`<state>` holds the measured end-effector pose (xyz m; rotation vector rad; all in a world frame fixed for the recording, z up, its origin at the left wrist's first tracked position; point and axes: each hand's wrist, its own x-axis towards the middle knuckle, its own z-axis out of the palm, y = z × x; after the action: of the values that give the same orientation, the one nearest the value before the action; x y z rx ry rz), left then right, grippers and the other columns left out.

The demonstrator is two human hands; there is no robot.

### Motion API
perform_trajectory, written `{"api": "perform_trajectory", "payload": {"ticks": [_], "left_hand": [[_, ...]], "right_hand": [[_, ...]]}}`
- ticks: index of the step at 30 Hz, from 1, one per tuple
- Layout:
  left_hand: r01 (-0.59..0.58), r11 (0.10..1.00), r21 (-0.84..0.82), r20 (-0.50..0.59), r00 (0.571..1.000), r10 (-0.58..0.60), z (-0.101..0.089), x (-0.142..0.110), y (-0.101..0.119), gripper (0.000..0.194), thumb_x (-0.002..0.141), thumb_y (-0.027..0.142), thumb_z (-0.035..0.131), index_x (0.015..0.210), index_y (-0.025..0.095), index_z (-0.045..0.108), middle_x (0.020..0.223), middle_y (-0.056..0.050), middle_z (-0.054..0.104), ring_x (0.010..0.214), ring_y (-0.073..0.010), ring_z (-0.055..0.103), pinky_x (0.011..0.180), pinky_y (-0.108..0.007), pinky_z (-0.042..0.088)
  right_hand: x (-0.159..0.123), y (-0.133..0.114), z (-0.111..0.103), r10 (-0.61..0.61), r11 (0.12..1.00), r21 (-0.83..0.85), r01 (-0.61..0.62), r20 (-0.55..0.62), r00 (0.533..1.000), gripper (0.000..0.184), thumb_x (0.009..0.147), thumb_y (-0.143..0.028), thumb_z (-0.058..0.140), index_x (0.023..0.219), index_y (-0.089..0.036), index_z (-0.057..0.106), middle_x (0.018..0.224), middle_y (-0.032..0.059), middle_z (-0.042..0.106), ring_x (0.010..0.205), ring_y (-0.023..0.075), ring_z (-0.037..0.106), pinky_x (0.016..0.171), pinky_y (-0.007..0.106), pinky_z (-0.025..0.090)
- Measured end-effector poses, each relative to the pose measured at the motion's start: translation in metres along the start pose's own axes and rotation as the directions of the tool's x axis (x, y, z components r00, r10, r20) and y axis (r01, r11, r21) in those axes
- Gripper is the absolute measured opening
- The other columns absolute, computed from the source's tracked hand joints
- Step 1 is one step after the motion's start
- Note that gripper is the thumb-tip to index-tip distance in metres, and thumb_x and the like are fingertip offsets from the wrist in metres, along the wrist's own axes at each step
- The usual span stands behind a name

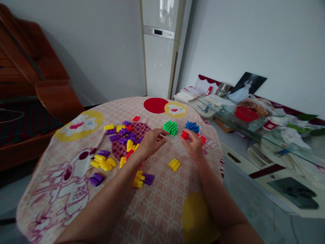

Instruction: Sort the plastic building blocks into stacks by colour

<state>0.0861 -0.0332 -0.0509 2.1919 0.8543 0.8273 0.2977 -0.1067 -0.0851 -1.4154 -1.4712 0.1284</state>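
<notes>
My right hand pinches a small red plastic piece above the table's right half. More red pieces show just behind that hand. Fingers apart and with nothing visible in it, my left hand hovers near a green cluster of pieces. A blue cluster sits to the right of the green one. One yellow piece lies between my forearms. Left of my left hand, purple pieces and yellow pieces are scattered, partly hidden by my arm, with a few red ones among them.
A patterned cloth covers the round table. To the right stands a glass-topped cabinet holding papers, a red bowl and bags. A wooden chair is at the left, and a tall white appliance stands behind the table.
</notes>
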Motion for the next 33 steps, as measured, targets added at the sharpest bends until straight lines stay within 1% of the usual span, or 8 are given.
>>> {"api": "perform_trajectory", "payload": {"ticks": [2,5,8,11,15,20,28,33], "left_hand": [[0.004,1.0,0.023,-0.01,1.0,-0.004,-0.005,0.0,-0.001,0.022,0.082,0.025,0.06,0.1,0.016,0.067,0.1,-0.007,0.073,0.082,-0.0172,0.07,0.075,-0.028,0.056],[0.006,0.999,0.038,-0.015,1.0,-0.005,-0.011,0.001,-0.002,0.023,0.082,0.027,0.06,0.1,0.015,0.068,0.097,-0.006,0.074,0.079,-0.0163,0.07,0.074,-0.026,0.055],[0.0,0.998,0.057,-0.015,1.0,0.001,-0.013,0.001,-0.002,0.023,0.081,0.028,0.06,0.099,0.015,0.068,0.093,-0.005,0.074,0.076,-0.0154,0.069,0.073,-0.025,0.055],[-0.013,0.997,0.072,-0.011,1.0,0.013,-0.014,0.002,-0.004,0.023,0.082,0.03,0.06,0.097,0.016,0.069,0.09,-0.004,0.075,0.074,-0.0154,0.069,0.072,-0.025,0.055],[-0.011,0.996,0.086,-0.011,1.0,0.012,-0.014,0.002,-0.005,0.023,0.082,0.03,0.06,0.097,0.016,0.07,0.089,-0.004,0.075,0.074,-0.0156,0.07,0.072,-0.025,0.054],[0.005,0.994,0.111,0.004,1.0,-0.005,-0.018,0.002,-0.003,0.022,0.081,0.029,0.06,0.095,0.016,0.07,0.087,-0.004,0.075,0.073,-0.0159,0.069,0.071,-0.025,0.053],[0.041,0.997,0.065,-0.012,0.999,-0.04,-0.023,0.002,-0.01,0.027,0.08,0.034,0.059,0.096,0.015,0.071,0.087,-0.005,0.075,0.075,-0.0178,0.07,0.072,-0.028,0.054],[0.063,0.992,0.11,-0.044,0.997,-0.058,-0.03,0.003,-0.018,0.029,0.079,0.035,0.059,0.097,0.015,0.071,0.091,-0.007,0.075,0.079,-0.0199,0.07,0.073,-0.03,0.054]], "right_hand": [[0.005,0.013,-0.019,0.086,0.996,0.042,-0.08,-0.17,0.982,0.039,0.08,-0.038,0.063,0.114,-0.018,0.065,0.1,0.0075,0.071,0.085,0.0184,0.066,0.074,0.03,0.054],[0.005,0.037,-0.049,0.161,0.987,0.067,-0.146,-0.425,0.891,0.04,0.073,-0.038,0.068,0.106,-0.015,0.065,0.091,0.0063,0.07,0.078,0.0178,0.065,0.072,0.03,0.053],[-0.006,0.06,-0.071,0.219,0.971,0.029,-0.237,-0.504,0.835,0.045,0.065,-0.037,0.071,0.104,-0.014,0.067,0.09,0.0069,0.07,0.073,0.0177,0.063,0.068,0.03,0.052],[-0.023,0.076,-0.08,0.288,0.94,-0.029,-0.34,-0.469,0.835,0.054,0.063,-0.038,0.07,0.11,-0.013,0.068,0.095,0.0094,0.072,0.068,0.0172,0.062,0.063,0.03,0.051],[-0.034,0.084,-0.079,0.369,0.896,-0.112,-0.43,-0.354,0.859,0.056,0.06,-0.04,0.069,0.109,-0.014,0.071,0.091,0.009,0.074,0.064,0.0178,0.062,0.061,0.03,0.051],[-0.03,0.086,-0.077,0.354,0.909,-0.116,-0.401,-0.295,0.887,0.051,0.06,-0.037,0.066,0.105,-0.013,0.072,0.089,0.0085,0.075,0.065,0.0189,0.064,0.064,0.031,0.053],[-0.03,0.089,-0.072,0.345,0.923,-0.108,-0.368,-0.185,0.92,0.057,0.063,-0.035,0.066,0.116,-0.014,0.07,0.102,0.0098,0.075,0.077,0.022,0.068,0.072,0.034,0.055],[-0.03,0.089,-0.072,0.354,0.907,-0.174,-0.383,-0.174,0.919,0.058,0.065,-0.035,0.065,0.12,-0.016,0.069,0.095,0.0081,0.076,0.077,0.0229,0.069,0.074,0.036,0.054]]}}
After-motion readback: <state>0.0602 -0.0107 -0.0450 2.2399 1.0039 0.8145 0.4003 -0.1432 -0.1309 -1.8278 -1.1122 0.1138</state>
